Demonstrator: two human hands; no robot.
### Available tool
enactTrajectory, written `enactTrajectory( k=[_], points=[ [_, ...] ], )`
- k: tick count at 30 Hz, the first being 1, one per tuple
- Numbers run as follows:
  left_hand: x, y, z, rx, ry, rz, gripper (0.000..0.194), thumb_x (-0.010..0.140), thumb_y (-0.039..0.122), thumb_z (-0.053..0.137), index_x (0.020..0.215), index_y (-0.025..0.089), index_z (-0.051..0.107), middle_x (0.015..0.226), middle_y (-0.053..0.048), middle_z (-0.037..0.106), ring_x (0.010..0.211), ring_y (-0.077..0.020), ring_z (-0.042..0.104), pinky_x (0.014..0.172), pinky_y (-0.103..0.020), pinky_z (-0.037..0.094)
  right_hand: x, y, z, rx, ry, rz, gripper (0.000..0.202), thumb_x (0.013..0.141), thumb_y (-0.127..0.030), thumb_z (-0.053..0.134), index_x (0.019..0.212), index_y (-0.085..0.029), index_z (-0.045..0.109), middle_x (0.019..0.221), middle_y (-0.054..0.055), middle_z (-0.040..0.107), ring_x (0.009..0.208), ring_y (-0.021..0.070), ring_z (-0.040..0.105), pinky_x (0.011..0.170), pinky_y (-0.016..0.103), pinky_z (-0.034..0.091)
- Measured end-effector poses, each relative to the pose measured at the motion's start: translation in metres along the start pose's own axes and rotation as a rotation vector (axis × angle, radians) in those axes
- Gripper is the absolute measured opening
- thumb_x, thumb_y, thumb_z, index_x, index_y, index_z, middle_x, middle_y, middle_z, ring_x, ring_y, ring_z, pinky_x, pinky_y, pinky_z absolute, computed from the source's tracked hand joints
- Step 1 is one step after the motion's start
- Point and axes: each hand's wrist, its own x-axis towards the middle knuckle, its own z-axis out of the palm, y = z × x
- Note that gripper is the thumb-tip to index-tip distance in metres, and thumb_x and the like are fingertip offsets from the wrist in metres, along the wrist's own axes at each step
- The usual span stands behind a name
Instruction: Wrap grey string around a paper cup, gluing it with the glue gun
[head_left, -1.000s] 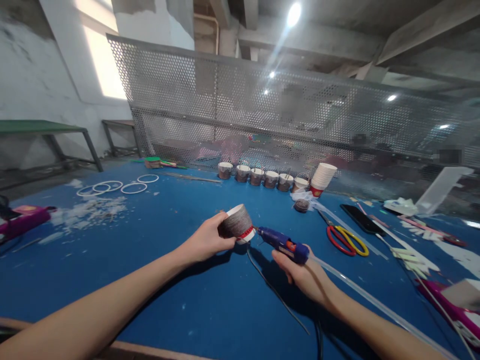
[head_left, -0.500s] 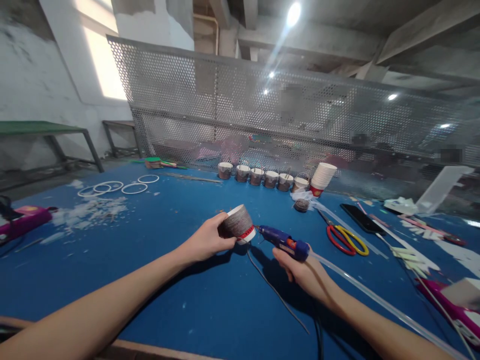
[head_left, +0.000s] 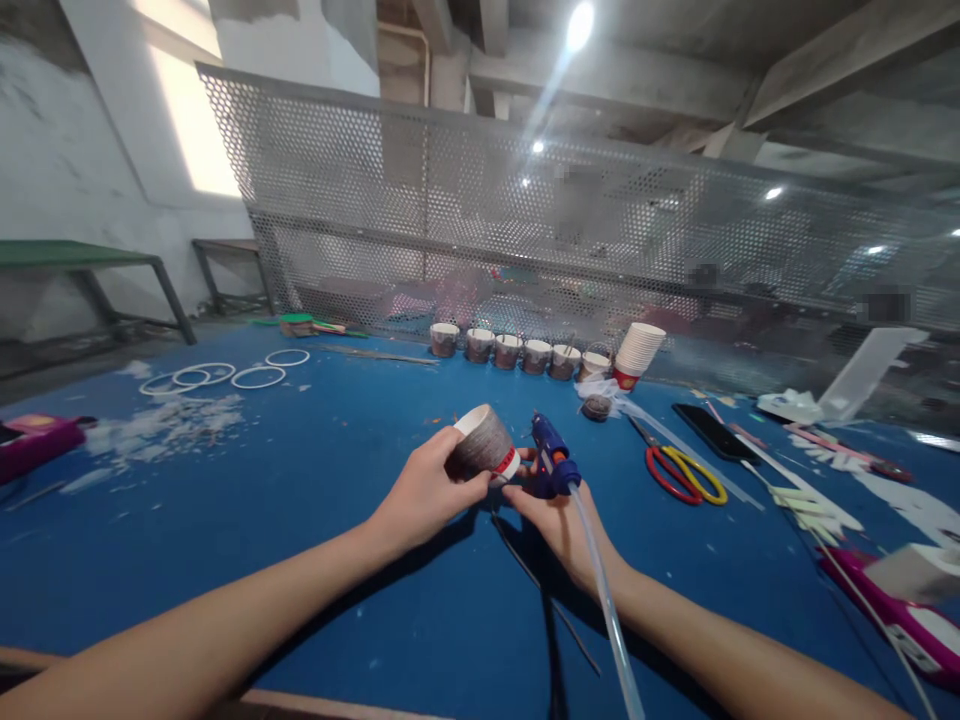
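A paper cup (head_left: 484,443), wrapped in grey-brown cord with a red and white band bare near its base, is tilted in my left hand (head_left: 427,487). My right hand (head_left: 566,520) holds a blue glue gun (head_left: 551,455), its nozzle pointing up and away from the cup. The right fingertips reach the cup's base, and whether they press on it is hard to see. A clear glue stick (head_left: 600,590) trails from the back of the gun. Loose grey cord (head_left: 517,555) hangs from the cup onto the blue table (head_left: 300,520).
Several wrapped cups (head_left: 535,357) line the back beside a stack of paper cups (head_left: 639,352). At right lie scissors (head_left: 686,475), a phone (head_left: 715,432) and a magenta device (head_left: 885,610). White rings (head_left: 258,377) lie at left. A perforated metal screen (head_left: 330,170) stands behind.
The glue gun has swung from pointing left at the cup to pointing upward. My right hand has moved left, bringing its fingers to the cup's base. The view has shifted slightly.
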Motion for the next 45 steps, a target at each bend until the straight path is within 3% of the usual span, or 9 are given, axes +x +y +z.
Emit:
enactTrajectory(
  k=[4, 7, 11, 18, 26, 45],
  points=[
    [-0.003, 0.004, 0.003, 0.1, 0.04, 0.059, 0.012, 0.071, 0.029, 0.056, 0.072, 0.018, 0.052, 0.07, 0.002, 0.049, 0.062, -0.0113, 0.045, 0.056, -0.023, 0.036, -0.001, -0.002, -0.001, -0.061, 0.041, 0.035, 0.045, 0.063, -0.038, 0.074, 0.099, -0.018, 0.055, 0.07, 0.002, 0.065, 0.066, 0.0207, 0.064, 0.065, 0.033, 0.052],
    [-0.005, 0.006, 0.003, 0.144, 0.044, 0.069, 0.011, 0.072, 0.028, 0.055, 0.073, 0.018, 0.052, 0.072, 0.002, 0.049, 0.061, -0.0108, 0.044, 0.055, -0.022, 0.036, -0.001, -0.007, -0.004, -0.186, 0.063, 0.024, 0.036, 0.062, -0.039, 0.072, 0.088, -0.017, 0.057, 0.062, -0.001, 0.059, 0.058, 0.0175, 0.058, 0.059, 0.03, 0.048],
    [-0.006, 0.005, 0.001, 0.197, 0.043, 0.046, 0.011, 0.072, 0.027, 0.056, 0.075, 0.018, 0.052, 0.072, 0.002, 0.051, 0.065, -0.0128, 0.048, 0.058, -0.023, 0.037, -0.001, -0.01, -0.005, -0.275, 0.046, -0.066, 0.021, 0.066, -0.036, 0.065, 0.071, -0.018, 0.055, 0.066, 0.001, 0.058, 0.06, 0.0157, 0.055, 0.061, 0.029, 0.047],
    [-0.005, 0.004, 0.002, 0.207, -0.052, -0.025, 0.015, 0.069, 0.031, 0.058, 0.071, 0.019, 0.049, 0.068, 0.002, 0.052, 0.065, -0.015, 0.05, 0.058, -0.025, 0.036, -0.003, -0.009, -0.006, -0.34, 0.092, -0.213, 0.015, 0.076, -0.032, 0.061, 0.075, -0.018, 0.056, 0.07, 0.0, 0.059, 0.063, 0.015, 0.054, 0.064, 0.026, 0.046],
    [-0.005, 0.005, 0.003, 0.102, -0.107, -0.091, 0.018, 0.066, 0.032, 0.058, 0.075, 0.017, 0.054, 0.066, 0.002, 0.053, 0.061, -0.0138, 0.048, 0.055, -0.024, 0.037, 0.003, -0.004, -0.006, -0.31, 0.124, -0.158, 0.018, 0.071, -0.035, 0.065, 0.072, -0.019, 0.056, 0.067, 0.001, 0.059, 0.061, 0.0163, 0.055, 0.062, 0.028, 0.047],
    [-0.007, 0.004, 0.001, 0.177, -0.117, 0.062, 0.012, 0.07, 0.027, 0.059, 0.077, 0.017, 0.056, 0.067, 0.003, 0.048, 0.063, -0.0123, 0.045, 0.056, -0.023, 0.035, 0.004, 0.001, -0.007, -0.255, 0.093, -0.116, 0.015, 0.069, -0.03, 0.064, 0.072, -0.017, 0.056, 0.068, 0.0, 0.058, 0.063, 0.0157, 0.054, 0.065, 0.028, 0.045]
  ],
)
